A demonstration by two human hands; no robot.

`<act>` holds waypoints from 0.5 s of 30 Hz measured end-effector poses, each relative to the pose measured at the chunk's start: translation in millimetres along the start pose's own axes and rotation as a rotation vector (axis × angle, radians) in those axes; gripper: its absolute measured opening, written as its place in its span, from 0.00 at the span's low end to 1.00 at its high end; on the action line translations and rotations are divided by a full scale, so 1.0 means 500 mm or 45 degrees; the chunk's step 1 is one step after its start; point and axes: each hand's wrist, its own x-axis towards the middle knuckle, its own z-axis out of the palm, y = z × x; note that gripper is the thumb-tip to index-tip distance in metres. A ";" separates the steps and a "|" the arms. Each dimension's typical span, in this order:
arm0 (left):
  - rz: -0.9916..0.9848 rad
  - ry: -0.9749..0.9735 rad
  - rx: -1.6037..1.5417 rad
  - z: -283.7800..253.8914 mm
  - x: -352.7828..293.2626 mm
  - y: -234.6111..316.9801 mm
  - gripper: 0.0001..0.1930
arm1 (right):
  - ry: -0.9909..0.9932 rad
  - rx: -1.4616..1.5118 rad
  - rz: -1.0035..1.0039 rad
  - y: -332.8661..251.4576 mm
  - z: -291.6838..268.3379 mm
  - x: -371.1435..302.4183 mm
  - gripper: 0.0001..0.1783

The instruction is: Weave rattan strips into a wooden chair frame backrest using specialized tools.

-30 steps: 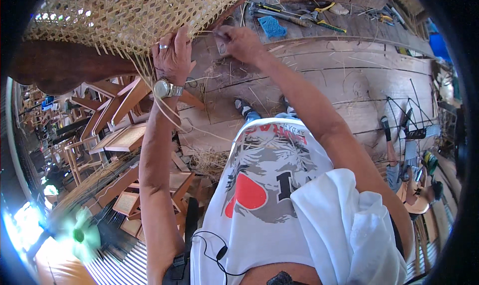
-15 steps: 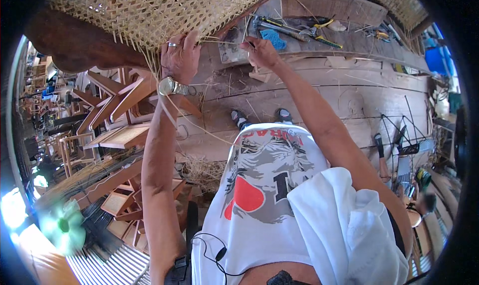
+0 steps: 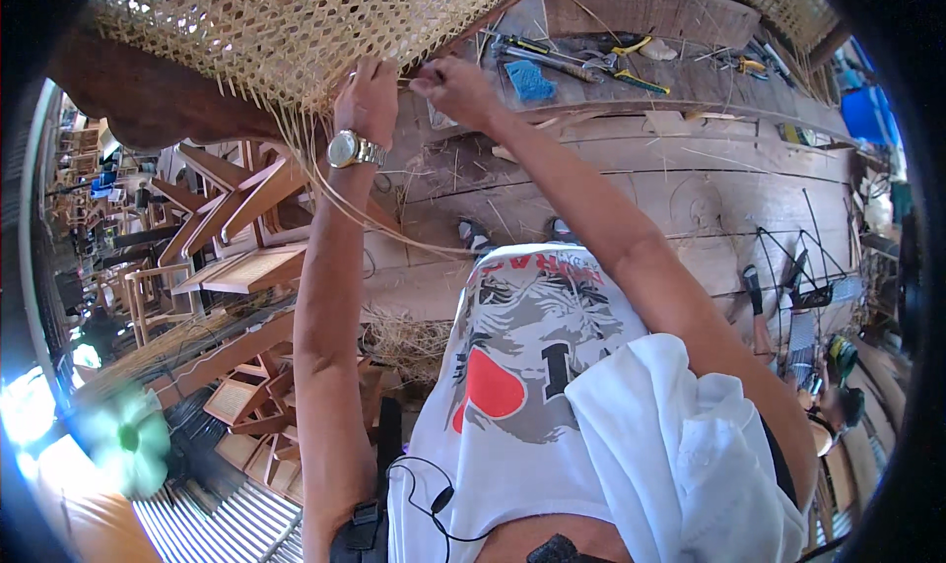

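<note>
A sheet of open-weave cane webbing [image 3: 296, 21] spans a dark wooden frame [image 3: 168, 90] at the top of the head view. At its near corner my left hand [image 3: 369, 100] is closed, fingertips against the woven edge, pinching a thin cane strand. Just to its right my right hand [image 3: 460, 92] is closed too, its fingers pinched on the same pale strand; the short stretch between the hands is hard to see. Loose cane strands [image 3: 340, 200] hang from the corner, pass by my left wrist and curve toward my shirt.
On a low plank bench [image 3: 709, 95] at the upper right lie a hammer [image 3: 552, 59], pliers [image 3: 631, 46] and a blue cloth [image 3: 529, 80]. Wooden chair frames [image 3: 246, 208] are stacked at left, above cane scraps [image 3: 404, 341]. A green fan [image 3: 128, 437] stands lower left. Someone sits at far right.
My right hand has moved left, close to my left hand, and the strand stretched between them has shortened. My left hand has shifted slightly right. The hanging strands have swung.
</note>
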 end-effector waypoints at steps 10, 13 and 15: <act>0.067 0.030 0.156 -0.013 -0.016 0.004 0.14 | 0.121 0.088 -0.028 0.005 0.053 0.010 0.09; 0.065 -0.054 0.136 -0.016 -0.022 -0.004 0.14 | 0.129 0.121 -0.150 0.001 0.037 -0.001 0.08; 0.074 -0.081 0.163 -0.017 -0.020 -0.006 0.14 | 0.143 0.098 -0.286 -0.004 0.027 -0.007 0.08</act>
